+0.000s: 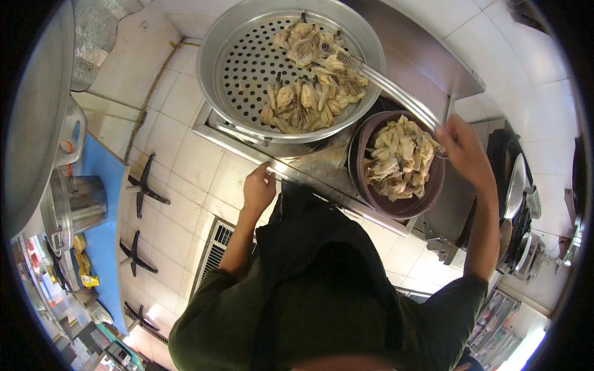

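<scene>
Head view: tongs (402,98) over steamer rim (208,77)

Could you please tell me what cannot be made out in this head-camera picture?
- Head view: the bottom of the brown basket, hidden by the heaped pale food pieces.
- Head view: the far rim of the perforated pan, cut off by the top edge.
- Head view: the grip end of the tongs, covered by the right hand.
- Head view: the large pot's far side, cut off at left.

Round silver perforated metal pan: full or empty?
Partly filled: pale yellowish meat lies in the pan, but its perforated left side shows bare.
</scene>
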Demonstrator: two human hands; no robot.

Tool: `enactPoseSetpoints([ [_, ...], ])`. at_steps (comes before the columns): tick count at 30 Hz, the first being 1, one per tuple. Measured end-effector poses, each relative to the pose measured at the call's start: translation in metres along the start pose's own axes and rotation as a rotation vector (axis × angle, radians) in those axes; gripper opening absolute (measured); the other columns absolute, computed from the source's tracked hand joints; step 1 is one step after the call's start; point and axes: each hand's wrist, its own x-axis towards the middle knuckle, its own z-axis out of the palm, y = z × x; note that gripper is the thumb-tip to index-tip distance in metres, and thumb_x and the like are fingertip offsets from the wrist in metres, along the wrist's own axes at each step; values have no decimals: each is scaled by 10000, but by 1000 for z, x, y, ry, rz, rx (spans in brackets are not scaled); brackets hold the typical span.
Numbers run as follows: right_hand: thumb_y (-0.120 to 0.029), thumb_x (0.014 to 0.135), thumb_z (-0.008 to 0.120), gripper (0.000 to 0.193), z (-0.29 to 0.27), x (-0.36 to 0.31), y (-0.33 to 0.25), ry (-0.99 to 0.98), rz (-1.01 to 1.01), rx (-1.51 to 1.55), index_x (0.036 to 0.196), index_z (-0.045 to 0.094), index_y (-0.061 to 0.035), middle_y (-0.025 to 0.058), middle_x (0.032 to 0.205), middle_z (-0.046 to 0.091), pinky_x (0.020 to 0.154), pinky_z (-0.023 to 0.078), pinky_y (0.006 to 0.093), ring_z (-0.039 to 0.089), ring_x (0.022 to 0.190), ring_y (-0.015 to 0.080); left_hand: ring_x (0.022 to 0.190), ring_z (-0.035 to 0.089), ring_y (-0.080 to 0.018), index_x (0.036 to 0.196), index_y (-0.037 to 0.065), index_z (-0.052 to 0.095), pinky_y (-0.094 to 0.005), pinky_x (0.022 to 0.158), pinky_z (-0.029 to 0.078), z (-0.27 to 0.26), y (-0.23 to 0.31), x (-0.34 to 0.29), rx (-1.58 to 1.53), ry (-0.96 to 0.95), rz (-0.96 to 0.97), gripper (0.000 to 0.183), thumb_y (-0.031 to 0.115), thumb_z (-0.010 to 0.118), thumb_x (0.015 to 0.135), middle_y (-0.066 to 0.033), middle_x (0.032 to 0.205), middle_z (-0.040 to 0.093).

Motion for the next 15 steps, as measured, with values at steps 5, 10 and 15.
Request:
enactPoseSetpoints([
  [5, -479, 992, 530, 516, 3, 121, -3, -33, 46, -325, 908, 576, 28, 137, 715, 574, 613, 476, 416, 591, 663, 255, 689, 694, -355, 1184, -36, 673, -437, 667, 552, -20, -24, -7, 30, 117, -59, 331, 55, 690, 866, -195, 774, 701],
  [10, -485, 1012, 493, 483, -11, 179, -24, -285, 267, -203, 884, 555, -23, 22, 655, 528, 413, 354, 318, 451, 488, 123, 672, 689, -341, 1188, -48, 673, -423, 653, 549, -32, -45, -14, 56, 160, -112, 335, 55, 691, 870, -194, 777, 701],
  [15, -420, 950, 493, 486, -36, 204, -32, -338, 148, -304, 697, 554, -10, 54, 543, 507, 411, 387, 355, 501, 460, 152, 691, 699, -345, 1181, -53, 674, -424, 662, 554, -36, -54, -22, 42, 185, -174, 327, 49, 683, 871, -197, 788, 705],
])
